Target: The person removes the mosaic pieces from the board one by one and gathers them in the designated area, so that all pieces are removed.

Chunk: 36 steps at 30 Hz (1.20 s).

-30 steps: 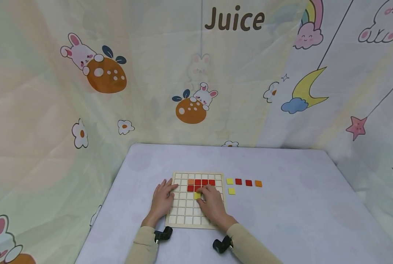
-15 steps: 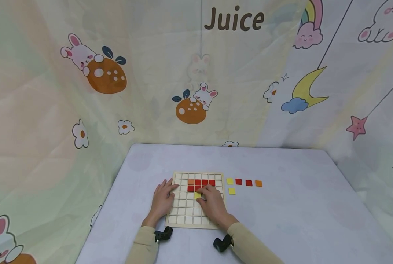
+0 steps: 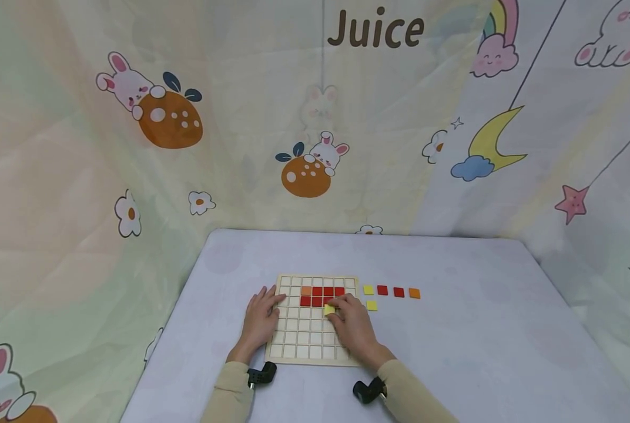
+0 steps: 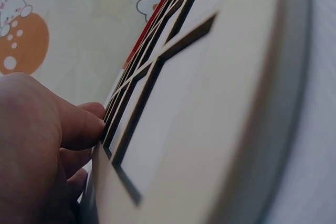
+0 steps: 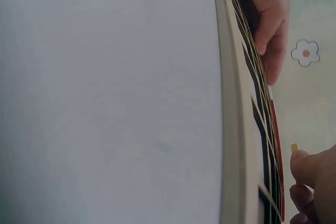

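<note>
A square wooden grid board (image 3: 297, 339) lies on the table, with one orange tile (image 3: 307, 291) and several red tiles (image 3: 317, 292) set in its upper cells. My left hand (image 3: 261, 317) rests on the board's left edge; in the left wrist view a fingertip of that hand (image 4: 31, 140) touches the grid. Between thumb and fingers, my right hand (image 3: 354, 325) pinches a yellow tile (image 3: 329, 309), just below the lower red row. In the right wrist view the yellow tile (image 5: 294, 147) pokes out above the fingertips, apart from the board.
Right of the board lie loose tiles: two yellow ones (image 3: 368, 289), two red ones (image 3: 382, 290) and an orange one (image 3: 414, 293). The white table (image 3: 452, 352) stretches to the right. A printed cloth (image 3: 241, 117) hangs behind it.
My right hand has shifted about one cell to the right, carrying the yellow tile with it. The left hand has stayed in place on the board's edge.
</note>
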### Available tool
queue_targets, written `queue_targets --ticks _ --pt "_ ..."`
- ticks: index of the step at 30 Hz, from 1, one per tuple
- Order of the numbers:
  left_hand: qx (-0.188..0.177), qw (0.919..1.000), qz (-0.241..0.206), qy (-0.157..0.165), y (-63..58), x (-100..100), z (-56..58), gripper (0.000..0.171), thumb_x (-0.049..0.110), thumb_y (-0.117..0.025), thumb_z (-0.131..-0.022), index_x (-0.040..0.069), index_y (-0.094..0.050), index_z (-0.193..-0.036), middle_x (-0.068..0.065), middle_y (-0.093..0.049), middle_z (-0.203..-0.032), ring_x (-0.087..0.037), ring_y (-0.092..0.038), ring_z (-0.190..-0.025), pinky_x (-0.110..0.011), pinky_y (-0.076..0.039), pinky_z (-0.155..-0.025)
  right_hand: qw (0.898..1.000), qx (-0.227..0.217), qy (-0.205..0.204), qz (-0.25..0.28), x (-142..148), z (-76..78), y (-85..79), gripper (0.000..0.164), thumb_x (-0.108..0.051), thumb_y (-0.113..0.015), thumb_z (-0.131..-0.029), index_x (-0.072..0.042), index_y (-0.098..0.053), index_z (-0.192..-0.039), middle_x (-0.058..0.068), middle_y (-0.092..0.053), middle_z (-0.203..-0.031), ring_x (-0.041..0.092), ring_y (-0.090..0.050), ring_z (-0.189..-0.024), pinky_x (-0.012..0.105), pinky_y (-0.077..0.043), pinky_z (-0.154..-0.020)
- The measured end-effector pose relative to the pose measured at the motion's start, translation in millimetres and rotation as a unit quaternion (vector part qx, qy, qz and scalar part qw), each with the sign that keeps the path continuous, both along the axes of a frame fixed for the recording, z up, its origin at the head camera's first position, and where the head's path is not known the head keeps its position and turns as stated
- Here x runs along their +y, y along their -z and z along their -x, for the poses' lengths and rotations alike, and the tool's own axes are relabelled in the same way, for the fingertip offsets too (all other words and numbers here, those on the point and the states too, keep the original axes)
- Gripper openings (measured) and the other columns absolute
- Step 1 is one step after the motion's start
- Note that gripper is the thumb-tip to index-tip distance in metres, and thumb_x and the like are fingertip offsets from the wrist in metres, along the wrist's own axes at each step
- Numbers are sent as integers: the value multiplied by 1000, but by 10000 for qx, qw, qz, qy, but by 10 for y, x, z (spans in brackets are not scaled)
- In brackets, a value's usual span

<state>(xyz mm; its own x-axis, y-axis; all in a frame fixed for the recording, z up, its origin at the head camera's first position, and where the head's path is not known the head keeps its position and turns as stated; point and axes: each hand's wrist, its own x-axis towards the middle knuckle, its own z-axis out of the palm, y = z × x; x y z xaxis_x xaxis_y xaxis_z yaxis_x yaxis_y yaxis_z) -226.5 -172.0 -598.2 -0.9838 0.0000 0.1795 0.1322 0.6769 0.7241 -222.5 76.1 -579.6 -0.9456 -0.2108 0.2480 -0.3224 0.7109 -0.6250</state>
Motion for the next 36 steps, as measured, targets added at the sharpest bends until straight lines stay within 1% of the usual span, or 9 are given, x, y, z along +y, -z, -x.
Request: queue_targets --ticks 2,7,10,13,18,22,26,30,36 --pt "2 10000 -2 2 -2 -1 0 36 3 -56 -93 8 -66 -126 -13 -43 -151 -35 -24 -146 -50 -9 -121 9999 -10 48 94 48 -16 -10 30 -20 -75 -87 -13 -71 -116 -6 -57 -104 10 -51 -92 30 -52 -78" --pt "3 10000 -4 28 5 -9 6 36 3 -55 -93 8 -66 -127 -14 -42 -151 -36 -24 -146 -50 -9 -121 9994 269 116 175 157 -37 -16 28 -17 -77 -85 -11 -72 -112 -4 -58 -103 12 -51 -89 30 -50 -73" --pt "-13 10000 -18 50 6 -12 5 36 3 -55 -93 8 -65 -127 -14 -42 -151 -36 -23 -146 -50 -9 -121 9990 372 220 150 216 -40 7 27 -16 -78 -84 -12 -72 -110 -3 -59 -103 14 -54 -92 32 -51 -76" --pt "-40 10000 -57 63 3 -10 1 36 3 -55 -93 8 -65 -127 -13 -42 -151 -35 -23 -146 -49 -8 -121 9989 293 354 97 271 -43 24 27 -16 -77 -84 -13 -72 -110 -3 -59 -104 15 -55 -96 33 -51 -78" --pt "-50 9999 -83 27 4 -7 -2 36 4 -55 -93 9 -66 -126 -13 -42 -151 -35 -24 -146 -49 -9 -121 9984 107 548 102 363 -46 24 28 -15 -77 -84 -13 -73 -111 -3 -59 -104 15 -54 -96 33 -51 -80" --pt "-103 9999 -60 -9 7 0 5 36 3 -54 -93 9 -66 -127 -12 -42 -152 -33 -23 -147 -48 -8 -121 9977 255 622 97 444 -42 37 29 -13 -79 -82 -11 -73 -110 -1 -60 -104 17 -55 -97 36 -51 -81" --pt "-82 10000 -14 -19 11 10 12 36 2 -54 -92 8 -65 -126 -13 -42 -151 -35 -23 -146 -49 -8 -121 9968 364 716 -51 534 -28 76 28 -13 -79 -82 -12 -73 -109 -1 -60 -103 18 -56 -98 37 -52 -82" --pt "-68 10000 6 -45 12 16 17 36 2 -54 -92 8 -65 -126 -14 -42 -151 -35 -24 -146 -50 -8 -121 9966 290 775 -28 617 -17 97 27 -13 -78 -83 -10 -73 -109 1 -60 -104 19 -56 -99 38 -52 -85" --pt "-138 9999 23 -17 -3 13 17 37 3 -54 -93 8 -65 -127 -13 -41 -152 -34 -22 -147 -48 -7 -122 9959 199 882 -26 720 -12 111 29 -15 -76 -84 -9 -72 -112 2 -61 -108 20 -56 -102 39 -53 -87"
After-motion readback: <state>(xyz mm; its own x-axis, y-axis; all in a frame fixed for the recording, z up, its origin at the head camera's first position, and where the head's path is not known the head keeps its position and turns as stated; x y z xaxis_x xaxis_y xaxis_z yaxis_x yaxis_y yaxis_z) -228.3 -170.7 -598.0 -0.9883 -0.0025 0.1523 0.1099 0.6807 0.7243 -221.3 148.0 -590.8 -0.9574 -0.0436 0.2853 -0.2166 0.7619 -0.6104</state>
